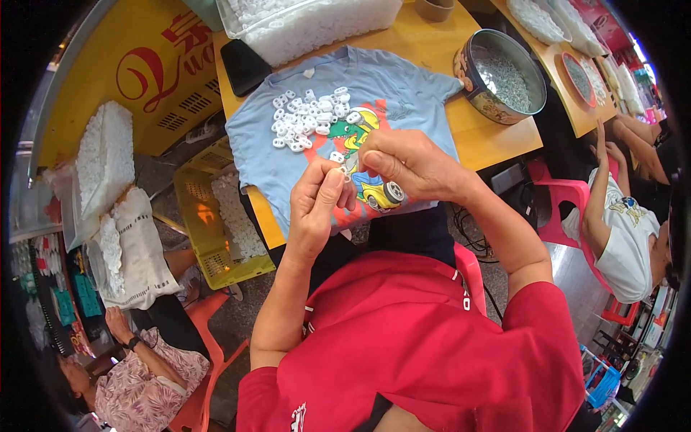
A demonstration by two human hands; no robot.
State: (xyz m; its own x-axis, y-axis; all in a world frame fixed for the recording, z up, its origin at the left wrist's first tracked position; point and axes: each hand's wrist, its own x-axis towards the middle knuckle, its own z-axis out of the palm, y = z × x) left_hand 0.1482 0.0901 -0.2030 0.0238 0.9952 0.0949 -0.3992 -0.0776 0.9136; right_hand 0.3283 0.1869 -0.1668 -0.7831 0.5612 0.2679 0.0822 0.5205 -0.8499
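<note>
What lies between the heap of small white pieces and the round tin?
Part of the blue shirt, including a sleeve, as the head view shows.

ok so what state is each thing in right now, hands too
left hand: thumb and finger pinched on a small white piece
right hand: curled closed, anything held is hidden
shirt: spread on the table, print up
pile: loose, on the shirt
tin: open, metal bits inside
tub: open, full of white pieces
crate: open, white pieces inside
</note>
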